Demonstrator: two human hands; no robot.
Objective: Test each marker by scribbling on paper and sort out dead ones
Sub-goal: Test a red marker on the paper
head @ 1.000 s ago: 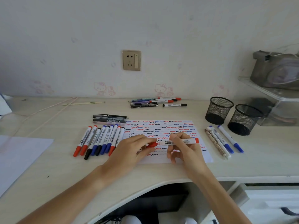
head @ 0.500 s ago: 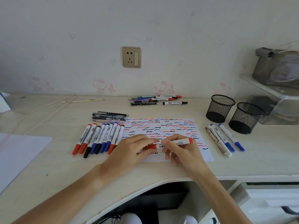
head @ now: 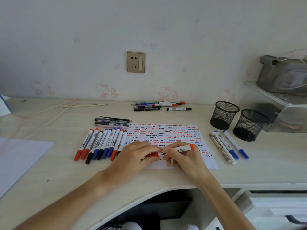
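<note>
Marker row (head: 101, 144) left, three pens (head: 228, 145) right flank the paper (head: 166, 135).

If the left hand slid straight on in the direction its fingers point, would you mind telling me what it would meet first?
The left hand points rightward, its fingers on the capped end of the red marker. Going straight on, it would probably meet the right hand first, since that hand grips the same marker right beside it over the paper.
</note>
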